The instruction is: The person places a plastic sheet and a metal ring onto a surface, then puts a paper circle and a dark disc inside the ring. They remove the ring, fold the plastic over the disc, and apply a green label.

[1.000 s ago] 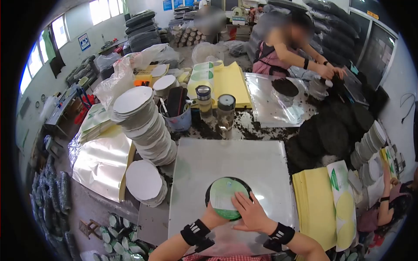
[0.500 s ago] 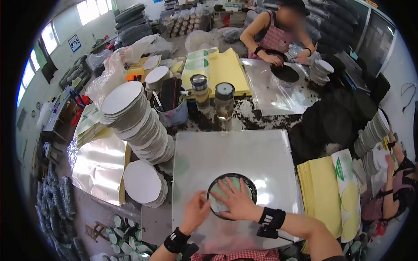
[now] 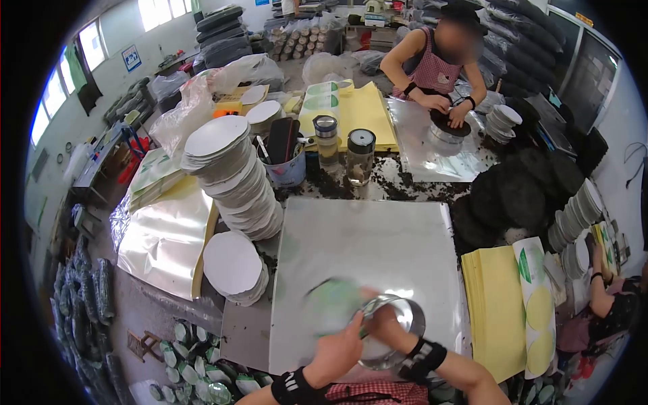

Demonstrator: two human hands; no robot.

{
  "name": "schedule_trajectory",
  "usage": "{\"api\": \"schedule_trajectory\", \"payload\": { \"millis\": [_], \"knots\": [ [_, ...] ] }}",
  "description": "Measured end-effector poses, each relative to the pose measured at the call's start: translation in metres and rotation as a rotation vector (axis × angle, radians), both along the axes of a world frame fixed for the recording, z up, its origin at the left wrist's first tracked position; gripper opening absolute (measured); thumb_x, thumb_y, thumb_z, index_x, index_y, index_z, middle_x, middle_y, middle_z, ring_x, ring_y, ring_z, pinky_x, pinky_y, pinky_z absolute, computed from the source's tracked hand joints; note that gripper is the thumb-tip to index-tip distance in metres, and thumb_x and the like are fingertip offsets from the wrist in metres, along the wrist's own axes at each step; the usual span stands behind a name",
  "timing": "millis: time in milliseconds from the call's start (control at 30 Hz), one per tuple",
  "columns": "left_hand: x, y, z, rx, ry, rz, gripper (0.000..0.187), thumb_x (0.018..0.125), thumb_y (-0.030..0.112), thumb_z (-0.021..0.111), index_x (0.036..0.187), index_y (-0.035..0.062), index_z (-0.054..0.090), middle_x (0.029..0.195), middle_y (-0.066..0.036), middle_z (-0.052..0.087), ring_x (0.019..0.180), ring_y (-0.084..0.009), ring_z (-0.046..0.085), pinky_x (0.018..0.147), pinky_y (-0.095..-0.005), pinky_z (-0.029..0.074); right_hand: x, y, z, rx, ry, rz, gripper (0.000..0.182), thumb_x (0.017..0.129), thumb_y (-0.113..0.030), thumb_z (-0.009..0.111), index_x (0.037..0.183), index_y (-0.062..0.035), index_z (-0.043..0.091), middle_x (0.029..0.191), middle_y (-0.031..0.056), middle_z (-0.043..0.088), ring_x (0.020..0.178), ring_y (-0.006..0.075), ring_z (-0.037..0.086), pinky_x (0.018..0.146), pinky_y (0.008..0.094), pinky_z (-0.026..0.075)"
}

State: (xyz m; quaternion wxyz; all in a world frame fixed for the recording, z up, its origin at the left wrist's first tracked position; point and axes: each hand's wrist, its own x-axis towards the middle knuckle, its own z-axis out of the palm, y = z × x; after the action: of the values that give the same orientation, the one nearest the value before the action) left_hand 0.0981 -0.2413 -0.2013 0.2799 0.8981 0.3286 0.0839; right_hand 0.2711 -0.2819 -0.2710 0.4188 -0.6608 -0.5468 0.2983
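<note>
The round label [image 3: 332, 304] is green and white. The metal sheet [image 3: 364, 243] is silver and shiny. The paper stack [image 3: 496, 304] is yellow. The round discs [image 3: 233, 175] are white. The wristbands [image 3: 422, 358] are black.

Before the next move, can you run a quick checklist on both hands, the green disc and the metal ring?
1. Left hand on the green disc: ok, though motion-blurred.
2. Right hand at the metal ring: ok, exact grip cannot tell.
3. Disc seated flat: cannot tell, blurred.
4. Silver sheet bare ahead of the hands: ok.
5. Stack of white discs leaning but apart from the sheet's middle: ok.
</note>
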Motion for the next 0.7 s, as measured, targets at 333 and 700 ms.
{"api": "schedule_trajectory", "payload": {
  "millis": [333, 700],
  "knots": [
    [-0.178, 0.053, -0.036, -0.132, -0.111, -0.248, 0.016, 0.076, 0.02, 0.082, 0.085, 0.0118, 0.071, 0.087, -0.004, 0.069, 0.097, -0.0261, 0.062, 0.089, -0.0403, 0.046, 0.014, -0.069, 0.054, 0.223, -0.605, 0.207, 0.056, 0.074, -0.034, 0.084, 0.119, -0.0088, 0.064, 0.143, 0.0277, 0.047, 0.123, 0.0456, 0.054, 0.103, 0.0472, 0.047],
    [-0.161, 0.053, -0.067, -0.044, -0.01, -0.461, 0.012, 0.084, 0.029, 0.073, 0.087, 0.018, 0.072, 0.091, 0.004, 0.066, 0.096, -0.0197, 0.059, 0.089, -0.0388, 0.041, 0.009, -0.127, 0.032, 0.019, 0.024, 0.365, 0.045, 0.078, -0.028, 0.082, 0.115, -0.0078, 0.067, 0.147, 0.0316, 0.039, 0.13, 0.0457, 0.049, 0.112, 0.0471, 0.04]
  ]
}}
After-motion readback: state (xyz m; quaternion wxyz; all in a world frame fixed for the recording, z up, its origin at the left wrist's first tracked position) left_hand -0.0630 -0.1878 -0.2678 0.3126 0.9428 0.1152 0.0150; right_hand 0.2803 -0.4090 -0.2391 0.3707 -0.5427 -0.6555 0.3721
